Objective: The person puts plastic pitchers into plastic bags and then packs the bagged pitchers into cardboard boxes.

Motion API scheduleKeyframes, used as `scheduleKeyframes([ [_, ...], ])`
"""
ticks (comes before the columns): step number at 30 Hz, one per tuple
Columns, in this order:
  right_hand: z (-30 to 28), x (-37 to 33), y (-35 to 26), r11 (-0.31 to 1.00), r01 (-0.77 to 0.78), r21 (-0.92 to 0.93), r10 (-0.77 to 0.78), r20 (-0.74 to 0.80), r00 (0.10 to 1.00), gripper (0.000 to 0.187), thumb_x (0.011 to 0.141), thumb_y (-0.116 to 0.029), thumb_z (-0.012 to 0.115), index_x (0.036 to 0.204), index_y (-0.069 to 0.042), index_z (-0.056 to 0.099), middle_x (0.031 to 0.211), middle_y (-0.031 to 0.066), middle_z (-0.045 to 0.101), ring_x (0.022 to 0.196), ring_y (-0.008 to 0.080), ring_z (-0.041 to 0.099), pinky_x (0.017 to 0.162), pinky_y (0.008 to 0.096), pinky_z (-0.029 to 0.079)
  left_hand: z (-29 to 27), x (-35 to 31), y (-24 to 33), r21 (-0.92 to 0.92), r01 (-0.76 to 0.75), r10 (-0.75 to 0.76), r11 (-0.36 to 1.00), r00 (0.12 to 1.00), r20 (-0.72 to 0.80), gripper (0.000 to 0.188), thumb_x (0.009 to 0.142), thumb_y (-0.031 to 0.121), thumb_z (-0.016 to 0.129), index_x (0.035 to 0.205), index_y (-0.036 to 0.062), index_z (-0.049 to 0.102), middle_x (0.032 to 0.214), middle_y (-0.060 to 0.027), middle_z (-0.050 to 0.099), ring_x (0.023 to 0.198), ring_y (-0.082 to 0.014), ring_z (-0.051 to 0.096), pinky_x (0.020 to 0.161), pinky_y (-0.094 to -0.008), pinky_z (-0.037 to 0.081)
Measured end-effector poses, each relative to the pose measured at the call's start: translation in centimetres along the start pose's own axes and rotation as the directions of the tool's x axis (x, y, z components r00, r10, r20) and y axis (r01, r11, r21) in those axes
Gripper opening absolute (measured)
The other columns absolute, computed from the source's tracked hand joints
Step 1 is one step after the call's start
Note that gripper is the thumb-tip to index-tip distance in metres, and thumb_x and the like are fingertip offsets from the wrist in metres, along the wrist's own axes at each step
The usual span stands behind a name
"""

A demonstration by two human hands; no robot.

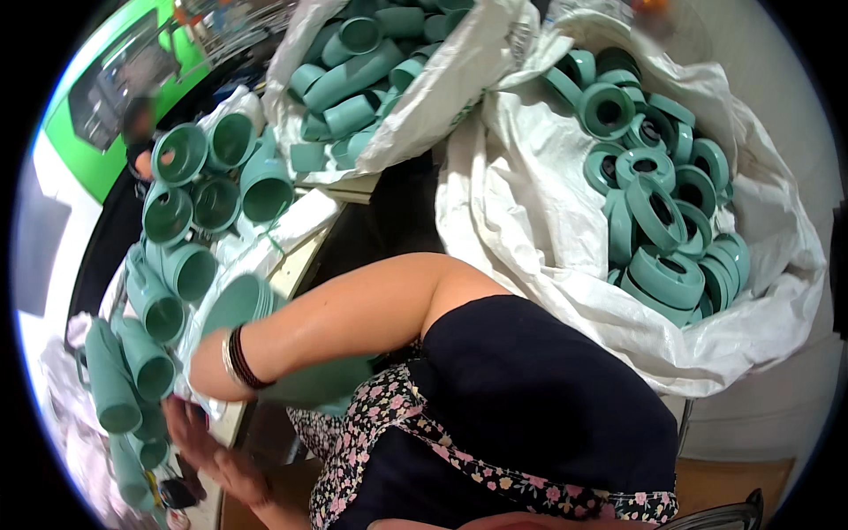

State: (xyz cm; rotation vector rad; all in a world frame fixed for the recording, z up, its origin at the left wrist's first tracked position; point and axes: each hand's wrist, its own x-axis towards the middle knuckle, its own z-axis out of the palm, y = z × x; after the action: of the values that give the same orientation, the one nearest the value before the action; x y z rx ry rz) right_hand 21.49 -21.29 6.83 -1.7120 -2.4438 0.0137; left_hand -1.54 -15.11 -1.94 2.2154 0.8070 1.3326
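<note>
Arranging jugs (110, 380), probably: left hand (214, 455) loosely open, seemingly empty; right hand (208, 373) (I can't tell its grip) next needs steadiness.

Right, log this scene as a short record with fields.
Right hand: fingers hidden, grip unclear; bracelets at wrist
Left hand: motion-blurred, looks open, near green jugs
Green vessel: partly hidden by right forearm
Upper white bag: holds green tubular pieces
Right-side white bag: holds green ring-shaped pieces
Background: another person, blurred, upper left
</note>
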Motion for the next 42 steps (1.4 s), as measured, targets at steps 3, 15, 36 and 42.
scheduleKeyframes([
  [3,-2.2,-5.2,2.2,0.989,0.003,0.146,-0.004,0.013,1.000,0.025,0.074,-0.016,0.054,0.093,-0.004,0.066,0.089,0.0158,0.066,0.087,0.0311,0.061,0.079,0.0394,0.046,10.4,6.7,3.6,-0.587,0.173,0.169,0.791,0.860,0.481,0.055,0.089,0.029,0.045,0.134,-0.0013,0.034,0.121,-0.0159,0.050,0.105,-0.0242,0.050,0.093,-0.0353,0.036],
  [15,-5.1,-47.2,5.5,-0.215,-0.885,-0.413,0.970,-0.198,-0.143,0.038,0.068,-0.008,0.055,0.105,-0.003,0.054,0.105,0.0234,0.059,0.098,0.0381,0.056,0.085,0.0429,0.044,16.7,13.3,-19.1,-0.591,0.682,-0.516,0.431,0.724,0.458,0.033,0.088,0.021,0.049,0.110,-0.0021,0.056,0.107,-0.0117,0.059,0.094,-0.0189,0.054,0.084,-0.0306,0.043],
  [36,13.4,11.2,12.7,0.124,0.184,0.975,0.634,-0.220,0.742,0.046,0.079,-0.029,0.066,0.108,-0.002,0.043,0.102,0.0101,0.052,0.090,0.0143,0.049,0.081,0.0264,0.041,11.8,12.9,-12.6,-0.797,0.494,-0.528,0.347,0.805,0.270,0.059,0.089,0.052,0.046,0.118,0.0002,0.047,0.113,-0.0119,0.050,0.106,-0.0191,0.047,0.091,-0.0305,0.039],
  [42,13.1,9.9,12.6,0.624,0.177,0.761,0.396,-0.504,0.768,0.052,0.072,-0.040,0.066,0.103,-0.003,0.046,0.113,0.0133,0.048,0.104,0.0237,0.044,0.095,0.0368,0.033,10.4,10.8,-13.9,-0.497,0.059,-0.090,0.865,0.995,-0.039,0.070,0.071,0.053,0.066,0.117,0.0032,0.048,0.126,-0.0185,0.044,0.124,-0.0301,0.035,0.103,-0.0427,0.025],
])
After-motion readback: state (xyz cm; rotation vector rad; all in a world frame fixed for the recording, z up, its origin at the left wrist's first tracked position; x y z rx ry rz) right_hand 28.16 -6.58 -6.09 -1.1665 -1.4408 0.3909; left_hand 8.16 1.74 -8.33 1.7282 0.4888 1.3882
